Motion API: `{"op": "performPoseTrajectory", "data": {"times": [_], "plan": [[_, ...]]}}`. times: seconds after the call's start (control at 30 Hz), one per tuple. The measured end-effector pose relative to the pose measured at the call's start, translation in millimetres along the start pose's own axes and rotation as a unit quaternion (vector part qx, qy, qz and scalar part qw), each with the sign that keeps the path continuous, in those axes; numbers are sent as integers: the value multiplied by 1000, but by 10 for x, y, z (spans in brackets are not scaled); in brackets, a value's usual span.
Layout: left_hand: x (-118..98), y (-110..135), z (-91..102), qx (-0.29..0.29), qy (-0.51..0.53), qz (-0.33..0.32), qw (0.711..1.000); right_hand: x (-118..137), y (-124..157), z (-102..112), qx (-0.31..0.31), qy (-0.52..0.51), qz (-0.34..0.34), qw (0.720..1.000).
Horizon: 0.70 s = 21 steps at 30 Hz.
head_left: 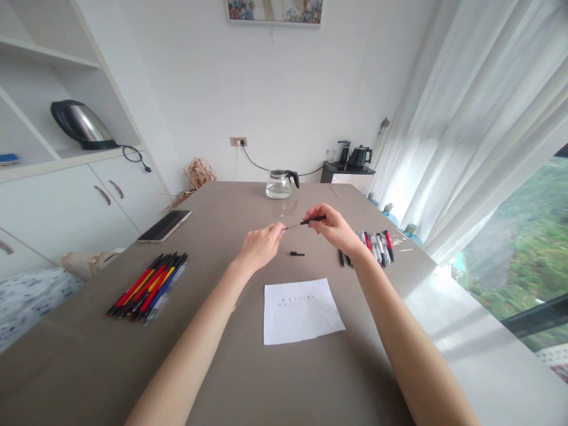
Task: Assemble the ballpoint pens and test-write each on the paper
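Note:
My right hand point(333, 226) pinches a black pen barrel point(313, 220) held level above the brown table point(222, 367). My left hand point(261, 244) is closed, its fingertips pinching the thin refill tip point(289, 226) that sticks out of the barrel's left end. A small black pen part point(297, 254) lies on the table just below the hands. A white sheet of paper point(299, 310) with a short line of writing lies nearer to me.
A bundle of red, black, yellow and blue pens point(148, 286) lies at the left. Several more pens point(377, 245) lie to the right of my right hand. A black notebook point(165, 225), a glass carafe point(279, 183), a kettle point(82, 124) on the shelf.

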<state>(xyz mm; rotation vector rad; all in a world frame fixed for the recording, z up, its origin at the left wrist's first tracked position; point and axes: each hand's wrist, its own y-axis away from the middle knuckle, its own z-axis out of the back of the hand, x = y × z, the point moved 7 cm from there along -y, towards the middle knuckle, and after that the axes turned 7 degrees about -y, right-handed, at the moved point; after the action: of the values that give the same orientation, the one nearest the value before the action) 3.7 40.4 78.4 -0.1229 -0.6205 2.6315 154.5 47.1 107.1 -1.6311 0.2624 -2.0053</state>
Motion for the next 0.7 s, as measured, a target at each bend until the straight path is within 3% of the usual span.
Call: {"op": "performPoseTrajectory", "data": {"times": [0.43, 0.7], "plan": [[-179, -33, 85, -3, 54, -3, 999, -77, -20, -243, 20, -44, -28, 998], [-203, -31, 122, -10, 42, -11, 999, -23, -35, -157, -6, -50, 5, 999]]}}
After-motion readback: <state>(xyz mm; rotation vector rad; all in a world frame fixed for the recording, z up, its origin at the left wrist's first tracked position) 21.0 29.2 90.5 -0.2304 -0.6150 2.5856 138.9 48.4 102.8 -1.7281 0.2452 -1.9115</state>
